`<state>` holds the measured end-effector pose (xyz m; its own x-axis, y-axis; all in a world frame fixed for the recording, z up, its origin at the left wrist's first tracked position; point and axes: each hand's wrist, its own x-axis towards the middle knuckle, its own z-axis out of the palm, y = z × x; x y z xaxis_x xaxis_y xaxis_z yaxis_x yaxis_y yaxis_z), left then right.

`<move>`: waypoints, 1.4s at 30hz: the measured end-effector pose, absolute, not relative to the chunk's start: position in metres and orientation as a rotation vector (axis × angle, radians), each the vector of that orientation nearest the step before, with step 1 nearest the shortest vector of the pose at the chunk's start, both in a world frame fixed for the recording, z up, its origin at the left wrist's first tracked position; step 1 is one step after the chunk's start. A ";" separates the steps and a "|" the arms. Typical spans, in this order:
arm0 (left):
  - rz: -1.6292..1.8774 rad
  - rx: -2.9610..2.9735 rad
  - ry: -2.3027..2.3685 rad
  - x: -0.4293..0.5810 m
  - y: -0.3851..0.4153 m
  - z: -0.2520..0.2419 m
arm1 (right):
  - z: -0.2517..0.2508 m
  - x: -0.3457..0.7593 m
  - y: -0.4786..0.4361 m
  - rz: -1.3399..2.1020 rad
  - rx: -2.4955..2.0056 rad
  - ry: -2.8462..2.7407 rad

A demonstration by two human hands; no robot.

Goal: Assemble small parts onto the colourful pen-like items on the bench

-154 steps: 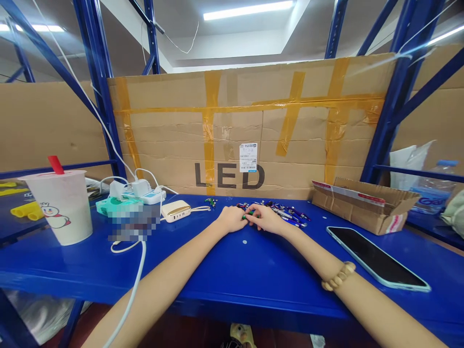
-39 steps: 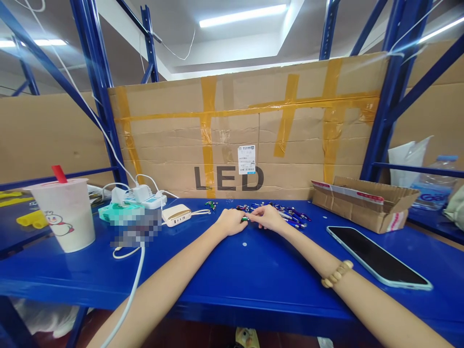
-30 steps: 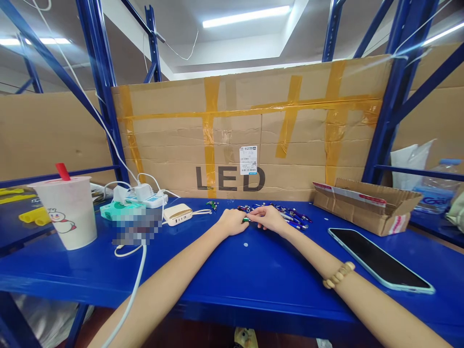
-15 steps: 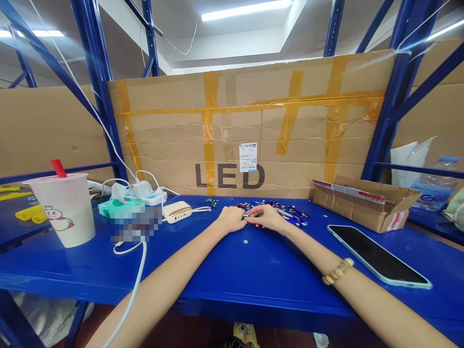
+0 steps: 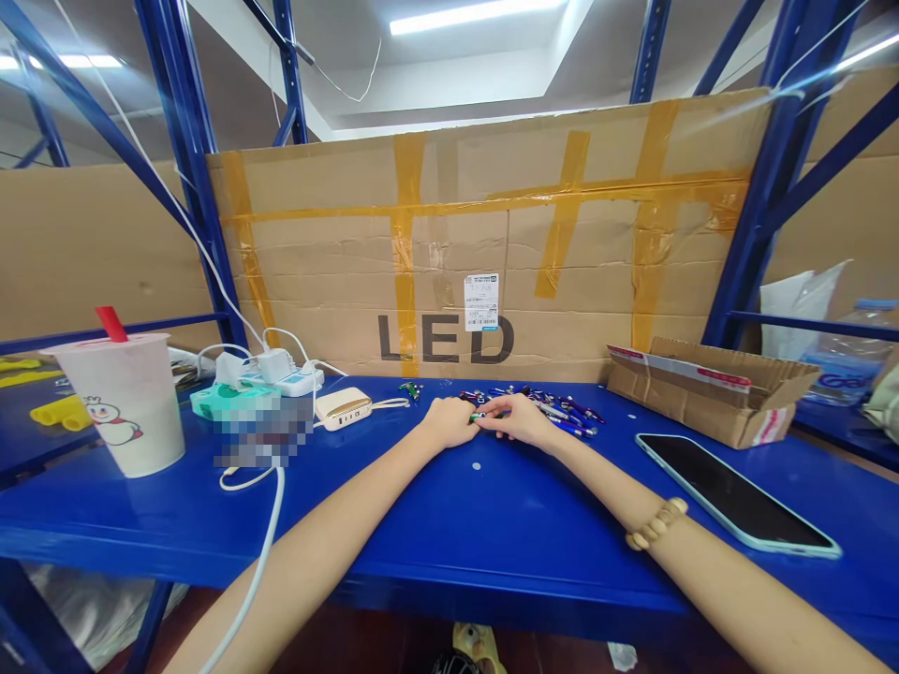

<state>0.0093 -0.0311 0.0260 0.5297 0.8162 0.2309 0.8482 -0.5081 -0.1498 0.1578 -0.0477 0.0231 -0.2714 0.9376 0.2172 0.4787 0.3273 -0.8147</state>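
Observation:
My left hand (image 5: 448, 423) is closed, knuckles up, low over the blue table. My right hand (image 5: 518, 419) meets it, its thumb and fingers pinched on a small green-and-silver piece (image 5: 478, 417). The piece lies between both hands, and its far end disappears at my left fingers. What else my left hand grips is hidden. Close behind and right of my right hand lies a loose pile of thin blue, purple and silver pen-like parts (image 5: 572, 418). A little cluster of green parts (image 5: 410, 389) sits beyond my left hand.
On the left stand a cup (image 5: 133, 421) with a red straw, a power strip (image 5: 295, 382) with cables and a white power bank (image 5: 344, 408). To the right are a phone (image 5: 734, 491) and an open cardboard box (image 5: 709, 393). A tall cardboard sheet (image 5: 330, 271) backs the table.
Both hands keep almost the same place and grip on the small green-and-silver piece. The view has shifted very slightly.

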 end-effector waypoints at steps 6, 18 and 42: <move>-0.184 -2.529 -1.409 0.010 -0.032 0.027 | 0.024 0.158 -0.048 0.830 -1.249 -1.897; -0.149 -2.538 -1.425 0.010 -0.034 0.028 | 0.020 0.158 -0.043 0.815 -1.218 -1.971; -0.095 -2.515 -1.409 0.013 -0.026 0.027 | 0.021 0.160 -0.041 0.635 -1.237 -2.059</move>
